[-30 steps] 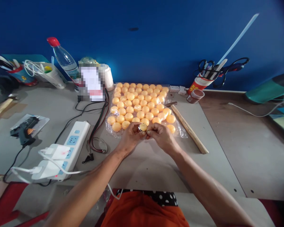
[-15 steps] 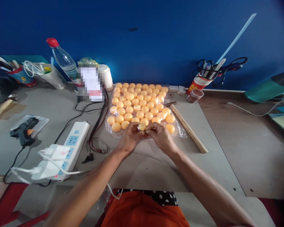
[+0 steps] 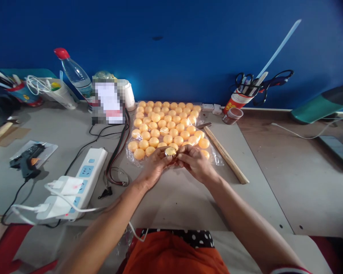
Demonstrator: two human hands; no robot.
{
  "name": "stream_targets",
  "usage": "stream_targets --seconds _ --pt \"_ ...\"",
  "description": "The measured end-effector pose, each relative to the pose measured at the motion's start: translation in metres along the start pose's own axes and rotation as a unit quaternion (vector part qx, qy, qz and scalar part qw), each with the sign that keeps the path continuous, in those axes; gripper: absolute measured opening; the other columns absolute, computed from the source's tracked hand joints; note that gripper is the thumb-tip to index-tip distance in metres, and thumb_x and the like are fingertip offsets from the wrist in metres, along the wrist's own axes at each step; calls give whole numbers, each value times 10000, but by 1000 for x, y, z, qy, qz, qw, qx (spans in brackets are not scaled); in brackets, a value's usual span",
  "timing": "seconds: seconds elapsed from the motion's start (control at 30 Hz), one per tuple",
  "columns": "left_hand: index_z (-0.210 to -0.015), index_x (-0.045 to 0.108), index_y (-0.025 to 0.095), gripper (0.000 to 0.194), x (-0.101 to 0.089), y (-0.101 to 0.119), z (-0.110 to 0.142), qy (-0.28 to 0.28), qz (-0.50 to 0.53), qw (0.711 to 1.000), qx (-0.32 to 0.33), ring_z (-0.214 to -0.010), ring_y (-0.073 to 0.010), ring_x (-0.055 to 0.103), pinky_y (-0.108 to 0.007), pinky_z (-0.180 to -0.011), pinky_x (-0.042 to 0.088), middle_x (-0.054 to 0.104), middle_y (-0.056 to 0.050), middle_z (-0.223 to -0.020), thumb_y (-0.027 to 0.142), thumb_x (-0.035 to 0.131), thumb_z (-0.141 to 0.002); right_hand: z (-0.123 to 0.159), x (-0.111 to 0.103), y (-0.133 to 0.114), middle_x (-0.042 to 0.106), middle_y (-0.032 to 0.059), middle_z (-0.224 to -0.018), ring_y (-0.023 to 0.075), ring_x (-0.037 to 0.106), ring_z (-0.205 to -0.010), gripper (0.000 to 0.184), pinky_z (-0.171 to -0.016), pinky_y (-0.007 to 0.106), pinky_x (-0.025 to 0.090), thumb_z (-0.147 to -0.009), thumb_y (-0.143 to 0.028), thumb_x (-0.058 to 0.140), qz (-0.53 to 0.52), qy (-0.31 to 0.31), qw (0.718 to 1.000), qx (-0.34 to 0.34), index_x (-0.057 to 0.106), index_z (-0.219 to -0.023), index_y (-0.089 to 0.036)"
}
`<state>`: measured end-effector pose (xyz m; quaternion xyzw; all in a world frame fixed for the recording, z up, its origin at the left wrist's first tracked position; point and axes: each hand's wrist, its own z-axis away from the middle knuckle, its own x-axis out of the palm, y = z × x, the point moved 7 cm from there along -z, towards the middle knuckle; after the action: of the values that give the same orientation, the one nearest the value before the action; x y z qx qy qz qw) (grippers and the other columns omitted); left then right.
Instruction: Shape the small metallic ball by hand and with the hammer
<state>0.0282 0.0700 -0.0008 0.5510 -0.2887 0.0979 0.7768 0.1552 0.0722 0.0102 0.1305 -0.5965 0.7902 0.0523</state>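
A small round piece [image 3: 170, 152], shiny gold on top with a silvery rim, sits between my hands above the near edge of the plastic. My left hand [image 3: 157, 165] has its thumb and fingers closed round its left side. The fingers of my right hand [image 3: 196, 161] are pinched together at its right edge; what lies between them is too small and covered to make out. Just beyond, several rows of orange balls [image 3: 154, 142], like table tennis balls, lie in clear plastic [image 3: 218, 158]. My hands hide some of the nearest ones.
Right of the balls lies a wooden-handled hammer [image 3: 225, 154], near a small jar [image 3: 233, 116] and a cup of tools [image 3: 238, 99]. Leftward are a white power strip [image 3: 88, 171], cables [image 3: 121, 152], a glue gun [image 3: 28, 160], a blurred-out phone [image 3: 110, 101] and a bottle [image 3: 77, 74].
The gold face of the round piece has tilted and catches more light. My right fingers have shifted slightly at its edge. The whole view has moved a little.
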Motion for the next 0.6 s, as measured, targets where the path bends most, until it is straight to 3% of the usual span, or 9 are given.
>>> stream_targets --seconds 0.17,0.37,0.6 --pt "-1043 680 160 428 -2 -5 -1 -15 10 999 -33 -952 -213 712 -359 -919 507 752 -79 -1010 389 842 -719 1 -6 -7 505 -60 -633 94 450 -541 349 -582 257 397 -656 -399 804 -67 -25 997 11 540 -792 -215" --pt "-982 726 137 370 4 -3 -2 -52 21 998 -25 -894 -197 710 -343 -902 524 750 -70 -944 390 833 -734 1 -8 -11 568 -38 -699 99 479 -583 344 -596 267 408 -667 -387 781 2 7 999 -40 585 -875 -195" --pt "-1097 682 179 460 5 -3 -1 -45 69 996 -27 -896 -221 730 -492 -1010 515 755 -55 -966 298 870 -694 1 -4 -8 557 -50 -677 111 508 -590 317 -584 274 444 -694 -353 710 90 12 994 -62 605 -951 -200"
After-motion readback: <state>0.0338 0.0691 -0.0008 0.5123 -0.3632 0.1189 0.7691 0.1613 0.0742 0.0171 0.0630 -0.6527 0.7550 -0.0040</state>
